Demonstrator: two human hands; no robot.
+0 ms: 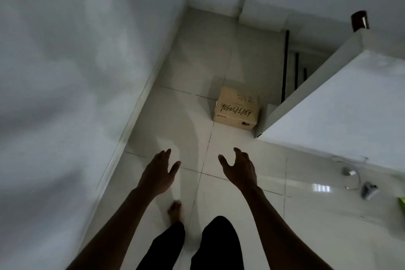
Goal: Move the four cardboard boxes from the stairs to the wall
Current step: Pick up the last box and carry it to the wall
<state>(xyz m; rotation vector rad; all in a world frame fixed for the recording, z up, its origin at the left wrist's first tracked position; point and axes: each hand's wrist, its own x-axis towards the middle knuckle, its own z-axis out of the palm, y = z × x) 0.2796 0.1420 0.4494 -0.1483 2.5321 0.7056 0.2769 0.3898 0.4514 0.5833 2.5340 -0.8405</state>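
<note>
Box: one small tan cardboard box [236, 108] with a long number scrawled in black marker on its top is seen sitting flat on the glossy white tiled floor [175, 120]; only this one is in view.
Box spot: it's parked just beside the lower end of the white stair side wall [324, 103], right by the opening where the dark-edged stairs [291, 68] drop away behind it.
Left hand: the bare left hand [158, 173] is held out short of the box, fingers spread, nothing gripped, not touching anything.
Right hand: the bare right hand [240, 170] is also short of the box, fingers curled loosely and thumb out, empty, well apart from the cardboard.
Legs: black trousers [217, 245] and one bare foot [174, 210] are seen on the tiles, nearer the camera than the box.
Wall: a plain white wall [76, 72] runs along the far side of the floor from the box, opposite the stair wall.
Clutter: a small grey gadget with a cable [369, 189] is lying on the tiles past the stair wall, well apart from the box.
Post: a dark brown handrail end [359, 20] is perched on the stair wall's top, far beyond the box.
</note>
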